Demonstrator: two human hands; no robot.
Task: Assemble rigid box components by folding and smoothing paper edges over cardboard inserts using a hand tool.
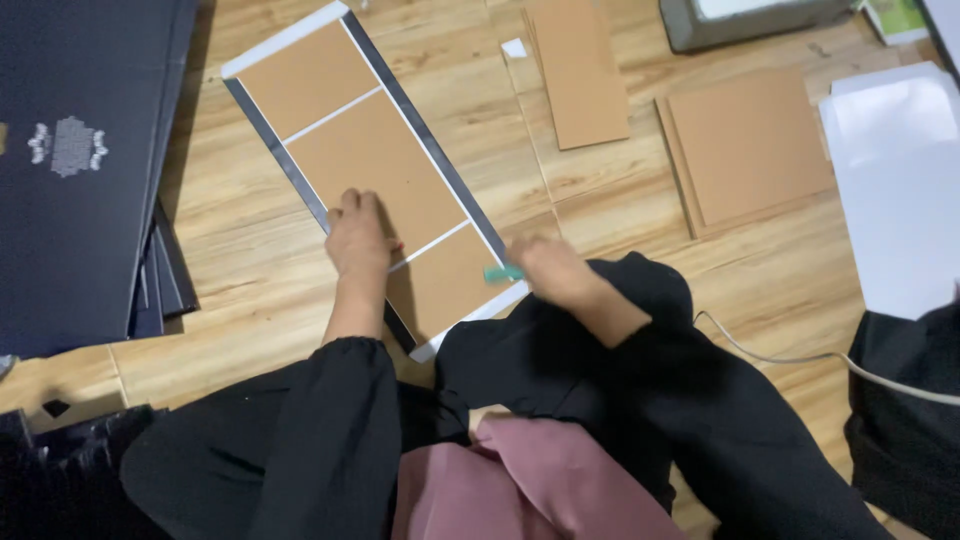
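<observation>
Three brown boards already sit on the dark sheet (372, 170) on the floor; left hand (357, 238) presses flat, grip loose, right hand (548, 270) pinches a teal scraper (503, 272) at the near-right edge, borders unfolded.

I see a light wooden plank floor (250, 270) under soft indoor light. A stack of dark sheets (80, 170) lies far left; brown cardboard pieces (750, 150), white paper (900, 180) and a grey box (740, 20) lie at upper right. A pale cable (800, 358) runs across the boards.

Loose black sleeves (330, 420), dusky pink cloth (540, 490) at the lap
</observation>
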